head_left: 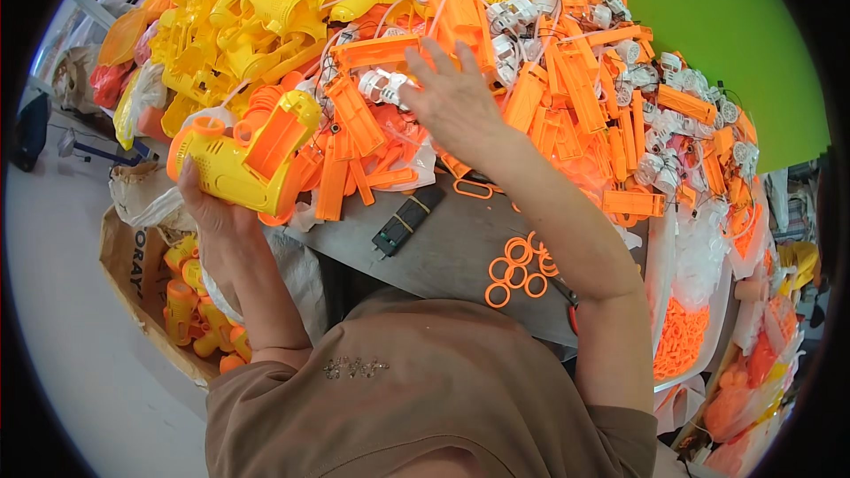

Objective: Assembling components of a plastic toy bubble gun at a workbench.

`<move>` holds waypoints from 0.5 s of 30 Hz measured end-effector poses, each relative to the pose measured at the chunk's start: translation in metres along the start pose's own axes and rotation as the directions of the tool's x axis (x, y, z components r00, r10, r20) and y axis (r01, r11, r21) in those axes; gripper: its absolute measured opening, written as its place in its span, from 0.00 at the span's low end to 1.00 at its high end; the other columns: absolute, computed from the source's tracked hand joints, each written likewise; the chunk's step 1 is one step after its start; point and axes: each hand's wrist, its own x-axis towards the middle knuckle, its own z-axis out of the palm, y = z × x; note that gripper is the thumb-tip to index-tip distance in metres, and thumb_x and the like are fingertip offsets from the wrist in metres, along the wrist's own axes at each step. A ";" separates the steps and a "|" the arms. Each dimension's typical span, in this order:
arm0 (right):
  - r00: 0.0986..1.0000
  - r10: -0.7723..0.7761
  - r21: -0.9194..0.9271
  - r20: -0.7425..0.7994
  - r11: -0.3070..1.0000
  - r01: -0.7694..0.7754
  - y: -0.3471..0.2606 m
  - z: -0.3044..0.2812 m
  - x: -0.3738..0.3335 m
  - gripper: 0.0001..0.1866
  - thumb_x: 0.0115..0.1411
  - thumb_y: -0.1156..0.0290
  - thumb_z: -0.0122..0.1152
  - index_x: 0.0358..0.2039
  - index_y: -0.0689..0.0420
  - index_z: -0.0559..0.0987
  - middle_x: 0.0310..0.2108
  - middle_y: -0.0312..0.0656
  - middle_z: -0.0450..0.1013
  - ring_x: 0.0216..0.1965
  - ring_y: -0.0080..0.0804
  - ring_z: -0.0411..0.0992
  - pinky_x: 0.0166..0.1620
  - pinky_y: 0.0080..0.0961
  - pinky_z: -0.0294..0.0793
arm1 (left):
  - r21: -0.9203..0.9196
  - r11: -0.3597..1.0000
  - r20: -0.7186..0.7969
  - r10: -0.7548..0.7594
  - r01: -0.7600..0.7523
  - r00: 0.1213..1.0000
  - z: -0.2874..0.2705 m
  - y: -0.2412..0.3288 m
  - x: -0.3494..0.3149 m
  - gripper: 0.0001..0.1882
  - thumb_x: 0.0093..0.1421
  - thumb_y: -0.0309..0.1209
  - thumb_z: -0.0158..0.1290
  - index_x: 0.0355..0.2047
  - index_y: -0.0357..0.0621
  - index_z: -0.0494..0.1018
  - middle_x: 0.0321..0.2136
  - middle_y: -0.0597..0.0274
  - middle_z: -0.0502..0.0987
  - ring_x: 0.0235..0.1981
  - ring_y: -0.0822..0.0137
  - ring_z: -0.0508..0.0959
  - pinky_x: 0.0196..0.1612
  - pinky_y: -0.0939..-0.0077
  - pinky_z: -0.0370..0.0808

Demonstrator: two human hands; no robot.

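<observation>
My left hand grips a yellow and orange plastic toy housing from below, thumb along its left end. The housing has round orange parts on top and an open orange slot facing up. My right hand reaches over the pile with its fingers spread and nothing held in it. Beneath and beside its fingertips lie a white plastic unit and a long orange tray-shaped part. Another slotted orange part rests just left of that hand. Whether the fingertips touch any part, I cannot tell.
Yellow shells heap up at the back left. Orange parts and wired white units pile at the right. Orange rings and a dark banded bundle lie on the grey table. A cardboard box holds several yellow-orange housings.
</observation>
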 end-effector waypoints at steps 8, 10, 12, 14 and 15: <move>0.985 -0.059 0.018 0.161 0.998 0.057 0.020 -0.027 -0.042 0.05 0.44 0.74 0.54 0.24 0.58 0.73 0.40 0.46 0.67 0.47 0.42 0.64 0.50 0.38 0.61 | -0.010 0.999 0.000 -0.034 0.034 0.999 -0.002 -0.011 -0.003 0.26 0.50 0.35 0.52 0.47 0.34 0.63 0.43 0.51 0.71 0.45 0.55 0.71 0.51 0.57 0.67; 0.987 -0.053 0.096 0.150 0.995 0.039 0.012 -0.031 -0.051 0.06 0.43 0.73 0.53 0.24 0.59 0.73 0.39 0.46 0.67 0.45 0.41 0.65 0.48 0.37 0.62 | -0.012 0.996 -0.031 -0.083 0.083 0.996 -0.004 -0.017 -0.005 0.25 0.51 0.34 0.51 0.48 0.34 0.63 0.42 0.50 0.71 0.44 0.55 0.72 0.51 0.58 0.68; 0.989 -0.048 0.177 0.137 0.984 0.023 0.000 -0.034 -0.060 0.07 0.43 0.73 0.53 0.24 0.60 0.72 0.38 0.46 0.67 0.43 0.40 0.66 0.47 0.36 0.63 | 0.008 0.997 -0.053 -0.073 0.073 0.996 -0.004 -0.024 -0.006 0.25 0.51 0.34 0.51 0.48 0.34 0.63 0.42 0.50 0.71 0.45 0.56 0.72 0.51 0.59 0.68; 0.996 -0.019 0.184 0.092 0.983 0.002 -0.016 -0.032 -0.067 0.08 0.43 0.73 0.53 0.26 0.61 0.72 0.37 0.47 0.67 0.42 0.40 0.66 0.45 0.35 0.64 | 0.028 0.997 -0.069 -0.068 0.070 0.995 0.000 -0.029 -0.007 0.25 0.51 0.34 0.51 0.48 0.34 0.63 0.42 0.50 0.72 0.45 0.56 0.72 0.52 0.59 0.67; 0.996 -0.015 0.185 0.093 0.983 -0.002 -0.024 -0.032 -0.070 0.08 0.43 0.73 0.53 0.26 0.61 0.72 0.37 0.47 0.67 0.42 0.40 0.66 0.45 0.35 0.64 | 0.044 0.996 -0.086 -0.080 0.084 0.993 0.002 -0.030 -0.008 0.25 0.51 0.34 0.51 0.48 0.34 0.63 0.43 0.50 0.71 0.45 0.57 0.72 0.52 0.59 0.68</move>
